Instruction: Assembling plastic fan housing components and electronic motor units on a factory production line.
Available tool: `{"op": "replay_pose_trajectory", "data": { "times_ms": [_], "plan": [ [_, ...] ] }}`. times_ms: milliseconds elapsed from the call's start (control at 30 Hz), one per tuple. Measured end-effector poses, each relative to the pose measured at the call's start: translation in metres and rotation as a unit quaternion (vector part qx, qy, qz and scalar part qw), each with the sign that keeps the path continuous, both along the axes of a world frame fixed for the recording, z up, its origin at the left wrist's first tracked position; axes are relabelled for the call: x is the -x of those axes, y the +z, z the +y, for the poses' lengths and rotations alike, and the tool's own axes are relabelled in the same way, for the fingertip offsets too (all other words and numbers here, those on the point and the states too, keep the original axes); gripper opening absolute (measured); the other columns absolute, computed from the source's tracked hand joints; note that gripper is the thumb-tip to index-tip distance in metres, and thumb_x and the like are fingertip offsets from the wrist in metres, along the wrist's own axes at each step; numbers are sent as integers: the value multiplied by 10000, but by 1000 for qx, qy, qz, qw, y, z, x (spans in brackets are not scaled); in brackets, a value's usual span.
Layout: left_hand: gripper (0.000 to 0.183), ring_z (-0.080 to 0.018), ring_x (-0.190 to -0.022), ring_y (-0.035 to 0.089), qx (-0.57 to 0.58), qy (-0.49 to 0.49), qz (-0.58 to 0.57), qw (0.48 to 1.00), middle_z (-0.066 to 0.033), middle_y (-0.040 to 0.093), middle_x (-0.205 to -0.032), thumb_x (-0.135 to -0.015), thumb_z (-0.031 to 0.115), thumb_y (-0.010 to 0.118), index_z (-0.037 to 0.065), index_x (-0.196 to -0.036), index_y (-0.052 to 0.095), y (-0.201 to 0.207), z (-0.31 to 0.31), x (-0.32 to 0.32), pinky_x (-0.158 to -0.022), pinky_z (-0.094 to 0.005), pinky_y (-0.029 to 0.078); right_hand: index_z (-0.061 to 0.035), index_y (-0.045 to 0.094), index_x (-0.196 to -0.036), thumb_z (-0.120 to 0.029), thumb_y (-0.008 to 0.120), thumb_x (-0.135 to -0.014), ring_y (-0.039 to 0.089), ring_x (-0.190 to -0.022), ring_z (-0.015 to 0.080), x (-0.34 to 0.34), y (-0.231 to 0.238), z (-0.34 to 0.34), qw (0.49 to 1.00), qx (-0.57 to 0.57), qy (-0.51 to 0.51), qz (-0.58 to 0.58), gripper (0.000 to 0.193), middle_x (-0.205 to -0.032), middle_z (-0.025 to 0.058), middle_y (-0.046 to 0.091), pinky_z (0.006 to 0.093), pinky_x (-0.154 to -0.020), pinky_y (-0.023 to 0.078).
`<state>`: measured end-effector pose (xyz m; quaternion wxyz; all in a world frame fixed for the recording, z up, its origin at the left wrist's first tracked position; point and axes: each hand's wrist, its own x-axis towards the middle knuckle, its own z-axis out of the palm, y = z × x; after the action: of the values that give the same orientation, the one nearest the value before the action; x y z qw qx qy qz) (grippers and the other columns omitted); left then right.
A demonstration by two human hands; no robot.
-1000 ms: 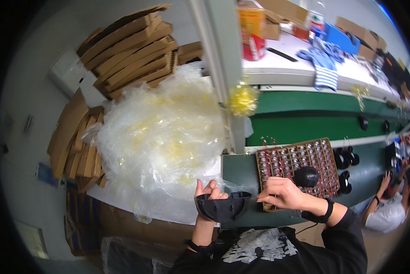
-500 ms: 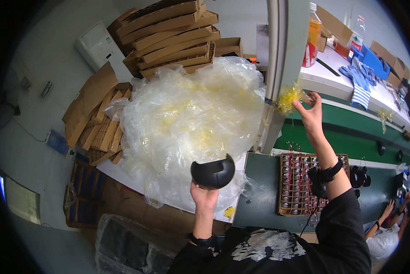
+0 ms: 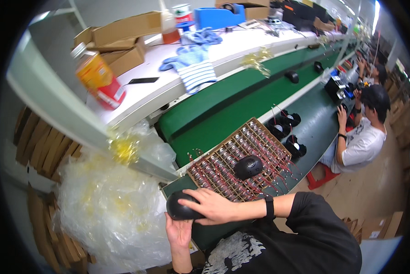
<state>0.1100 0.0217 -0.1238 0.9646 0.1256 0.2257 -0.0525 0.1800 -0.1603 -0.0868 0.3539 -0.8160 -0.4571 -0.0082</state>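
A rounded black plastic shell point(image 3: 179, 208) is held between both hands at the near end of the dark bench. My left hand point(image 3: 179, 234) supports it from below, fingers partly hidden behind the shell. From the right, my right hand point(image 3: 212, 206) grips its upper side, fingers curved over the smooth surface. Just beyond stands a cardboard tray point(image 3: 208, 176) of small round metal parts with red wires, divided into cells. Another black shell point(image 3: 248, 167), with a patch of small holes, rests on those parts.
Clear plastic bags point(image 3: 109, 214) heap up at left, near a post with a yellow tape clump point(image 3: 124, 150). Beyond the bench runs a green conveyor point(image 3: 223, 118) below a white shelf point(image 3: 154, 96). More black shells point(image 3: 294, 146) lie past the tray. A co-worker point(image 3: 362, 132) sits at right.
The view has swung right toward the bench. My right hand has left the yellow clump on the post and come down onto the black shell, which my left hand still holds.
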Motion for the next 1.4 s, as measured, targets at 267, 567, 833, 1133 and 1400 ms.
{"op": "replay_pose_trajectory", "data": {
  "times_ms": [267, 567, 833, 1133, 1400],
  "plan": [
    [383, -285, -1250, 401, -251, -90, -7, 964, -124, 470, -1334, -962, 376, 419, 76, -1174, 529, -19, -2, -26, -1072, -426, 270, -97, 360, -1330, -235, 765, -588, 511, -1035, 374, -188, -43, -100, 971, 21, -237, -25, 856, -1180, 190, 459, 453, -880, 429],
    [348, -357, -1306, 330, -218, -64, 89, 970, -212, 407, -1371, -938, 255, 478, 19, -1187, 531, -42, 9, -33, -1129, -473, 211, -114, 342, -1361, -197, 818, -624, 413, -1193, 332, -356, -203, -134, 886, 142, -438, 46, 882, -1279, 168, 401, 443, -995, 354],
    [321, -308, -1155, 508, -241, -96, 74, 963, -167, 544, -1232, -952, 278, 462, 48, -1163, 537, -51, 11, -58, -1007, -436, 391, -103, 315, -1413, -491, 736, -681, 246, -1347, 397, -350, -180, -152, 911, 206, -328, 139, 929, -1458, 257, 227, 489, -1070, 282],
    [305, -277, -1071, 543, -213, -130, 17, 968, -148, 559, -1181, -960, 239, 442, 37, -1175, 522, -52, -1, -56, -976, -414, 401, -74, 307, -1384, -287, 851, -529, 361, -1261, 415, -106, -129, -196, 958, 260, -94, 79, 1036, -1358, 235, 374, 458, -1046, 326],
    [410, -304, -1193, 470, -312, -206, -105, 922, -176, 481, -1302, -964, 302, 444, 41, -1280, 430, -29, -26, -24, -1028, -418, 361, 47, 420, -1275, -251, 606, -853, 569, -1092, 271, -32, -70, -135, 730, -339, -143, 577, 549, -1208, 155, 551, 375, -936, 457]
  ]
}}
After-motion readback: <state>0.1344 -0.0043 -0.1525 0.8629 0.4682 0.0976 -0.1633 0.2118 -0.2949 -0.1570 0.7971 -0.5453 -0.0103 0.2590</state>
